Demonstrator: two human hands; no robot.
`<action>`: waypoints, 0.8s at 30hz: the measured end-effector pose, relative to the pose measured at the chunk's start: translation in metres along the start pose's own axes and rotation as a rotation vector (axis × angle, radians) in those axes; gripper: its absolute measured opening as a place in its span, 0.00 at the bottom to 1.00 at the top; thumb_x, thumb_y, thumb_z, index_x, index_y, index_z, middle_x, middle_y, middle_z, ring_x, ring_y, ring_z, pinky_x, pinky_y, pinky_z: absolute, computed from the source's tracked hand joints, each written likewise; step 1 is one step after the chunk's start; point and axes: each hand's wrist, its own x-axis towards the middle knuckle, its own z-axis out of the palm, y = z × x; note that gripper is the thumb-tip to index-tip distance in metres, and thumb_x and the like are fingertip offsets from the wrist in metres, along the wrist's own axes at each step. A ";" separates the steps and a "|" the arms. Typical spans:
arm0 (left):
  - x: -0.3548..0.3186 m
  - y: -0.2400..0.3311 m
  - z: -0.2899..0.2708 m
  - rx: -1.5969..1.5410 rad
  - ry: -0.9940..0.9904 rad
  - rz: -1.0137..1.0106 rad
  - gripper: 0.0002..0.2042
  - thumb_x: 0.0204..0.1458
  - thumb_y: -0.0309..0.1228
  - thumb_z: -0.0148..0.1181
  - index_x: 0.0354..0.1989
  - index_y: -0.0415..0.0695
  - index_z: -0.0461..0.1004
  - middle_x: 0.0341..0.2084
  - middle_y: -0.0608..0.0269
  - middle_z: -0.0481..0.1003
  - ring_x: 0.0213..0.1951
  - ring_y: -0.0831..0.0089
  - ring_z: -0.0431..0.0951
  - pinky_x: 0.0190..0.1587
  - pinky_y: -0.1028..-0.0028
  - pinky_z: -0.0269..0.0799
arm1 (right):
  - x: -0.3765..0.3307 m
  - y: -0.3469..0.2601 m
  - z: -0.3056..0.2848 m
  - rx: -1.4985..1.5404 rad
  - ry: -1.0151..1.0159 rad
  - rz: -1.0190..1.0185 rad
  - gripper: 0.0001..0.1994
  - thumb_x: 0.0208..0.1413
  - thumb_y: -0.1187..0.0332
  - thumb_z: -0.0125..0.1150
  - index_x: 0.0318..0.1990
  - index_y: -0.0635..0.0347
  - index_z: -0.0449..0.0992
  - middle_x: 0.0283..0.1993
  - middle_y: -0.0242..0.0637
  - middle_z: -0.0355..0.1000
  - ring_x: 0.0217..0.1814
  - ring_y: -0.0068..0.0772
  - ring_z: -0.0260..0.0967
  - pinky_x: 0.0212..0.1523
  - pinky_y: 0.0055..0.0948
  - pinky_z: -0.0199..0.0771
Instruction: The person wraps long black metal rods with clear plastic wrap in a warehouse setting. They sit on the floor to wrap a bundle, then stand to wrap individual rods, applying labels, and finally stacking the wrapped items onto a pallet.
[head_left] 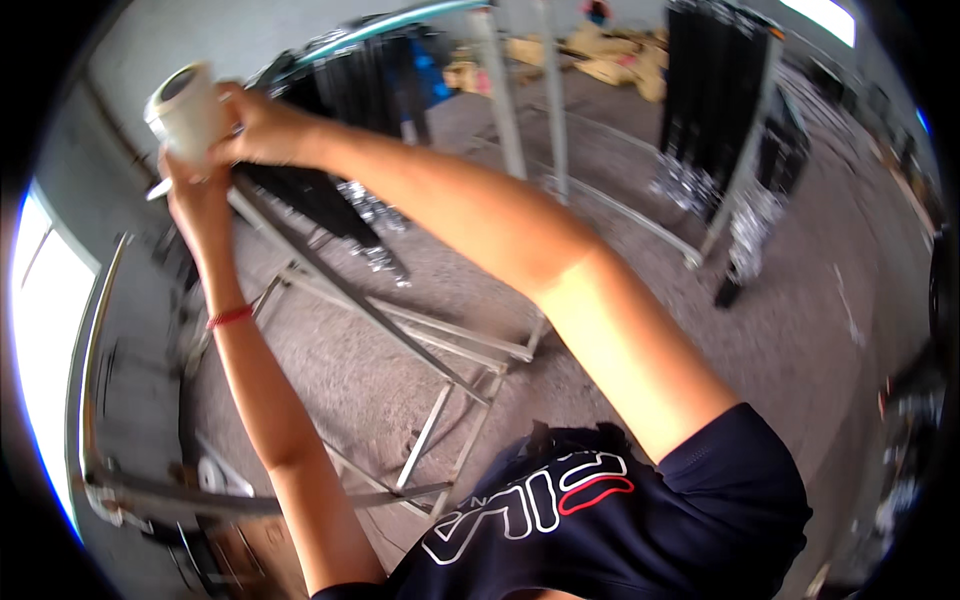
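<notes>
Up at the far left, a white, cup-shaped or roll-like object [190, 115] with a dark round hollow at its upper end is raised in front of me; blur hides its exact kind. My left hand [195, 180] is closed around its lower part from below. A small white tip [159, 190] sticks out beside that hand. My right hand [255, 128] reaches across from the right, its fingers bent and closed against the object's right side. Just beyond the hands hang long black items [365, 85] on a rail, with shiny clear plastic at their lower ends.
A metal frame [340, 285] slants across the floor below my arms. Another rack [555, 100] stands ahead, with more black plastic-ended items [708, 90] at right. Tan sacks [610, 55] lie at the back. A bent metal rail [88, 400] runs along the left, near a bright window.
</notes>
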 end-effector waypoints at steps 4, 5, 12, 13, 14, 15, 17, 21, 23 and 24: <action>-0.055 0.021 0.034 0.045 0.252 0.220 0.20 0.48 0.37 0.55 0.48 0.42 0.64 0.40 0.54 0.69 0.42 0.61 0.69 0.44 0.67 0.64 | -0.114 -0.024 -0.033 -0.379 -0.114 0.314 0.20 0.40 0.67 0.61 0.43 0.61 0.64 0.33 0.41 0.70 0.35 0.36 0.69 0.33 0.31 0.68; -0.080 0.033 0.026 -0.030 0.343 0.289 0.18 0.50 0.38 0.53 0.47 0.41 0.65 0.41 0.55 0.70 0.43 0.63 0.70 0.45 0.67 0.65 | -0.162 -0.023 -0.037 -0.436 -0.311 0.397 0.20 0.42 0.65 0.60 0.44 0.60 0.64 0.37 0.42 0.68 0.38 0.38 0.67 0.37 0.34 0.67; -0.391 0.106 0.114 -0.956 -0.813 -0.289 0.13 0.39 0.15 0.44 0.36 0.32 0.68 0.36 0.52 0.72 0.41 0.64 0.71 0.48 0.66 0.64 | -0.670 -0.147 -0.080 -0.844 -0.166 1.365 0.15 0.38 0.62 0.60 0.32 0.65 0.73 0.29 0.47 0.70 0.31 0.38 0.67 0.31 0.38 0.68; -0.425 0.118 0.124 -1.077 -0.906 -0.265 0.12 0.38 0.14 0.43 0.33 0.32 0.69 0.33 0.52 0.72 0.39 0.64 0.72 0.47 0.68 0.64 | -0.657 -0.195 -0.071 -0.774 -0.338 1.828 0.14 0.40 0.64 0.58 0.34 0.62 0.74 0.29 0.43 0.70 0.30 0.32 0.66 0.28 0.35 0.67; -0.431 0.166 0.109 -1.093 -1.040 -0.225 0.12 0.38 0.13 0.43 0.32 0.34 0.69 0.34 0.53 0.72 0.39 0.65 0.72 0.45 0.69 0.65 | -0.684 -0.256 -0.055 -0.601 0.199 1.821 0.13 0.41 0.64 0.55 0.34 0.63 0.74 0.30 0.43 0.71 0.30 0.31 0.66 0.28 0.34 0.67; -0.438 0.205 0.101 -1.232 -1.196 -0.143 0.11 0.40 0.14 0.43 0.32 0.34 0.69 0.35 0.52 0.71 0.40 0.63 0.71 0.46 0.68 0.65 | -0.718 -0.315 -0.022 -0.422 0.718 1.701 0.13 0.43 0.65 0.53 0.35 0.63 0.74 0.30 0.43 0.71 0.30 0.30 0.66 0.28 0.34 0.66; -0.442 0.267 0.088 -1.393 -1.383 0.075 0.09 0.43 0.16 0.44 0.32 0.35 0.69 0.36 0.51 0.71 0.40 0.61 0.71 0.45 0.67 0.64 | -0.755 -0.392 0.034 -0.843 1.190 1.680 0.13 0.48 0.64 0.49 0.36 0.62 0.73 0.29 0.40 0.71 0.30 0.30 0.67 0.28 0.33 0.68; -0.476 0.392 0.074 -1.545 -1.615 0.361 0.07 0.46 0.19 0.45 0.32 0.36 0.70 0.37 0.53 0.71 0.39 0.61 0.71 0.44 0.70 0.64 | -0.809 -0.470 0.134 -0.907 2.063 1.521 0.11 0.50 0.63 0.49 0.35 0.59 0.72 0.27 0.35 0.71 0.26 0.26 0.67 0.26 0.28 0.67; -0.506 0.456 0.063 -1.601 -1.700 0.406 0.07 0.48 0.22 0.47 0.34 0.37 0.71 0.37 0.56 0.71 0.39 0.63 0.72 0.44 0.71 0.65 | -0.825 -0.491 0.158 -0.538 2.299 1.464 0.12 0.52 0.63 0.48 0.40 0.57 0.71 0.30 0.33 0.72 0.27 0.21 0.67 0.26 0.22 0.66; -0.527 0.486 0.056 -1.637 -1.780 0.411 0.07 0.48 0.22 0.47 0.34 0.38 0.71 0.37 0.56 0.72 0.39 0.64 0.72 0.44 0.71 0.66 | -0.828 -0.501 0.164 -0.395 2.358 1.426 0.11 0.52 0.63 0.48 0.39 0.57 0.71 0.28 0.31 0.71 0.25 0.17 0.66 0.23 0.19 0.64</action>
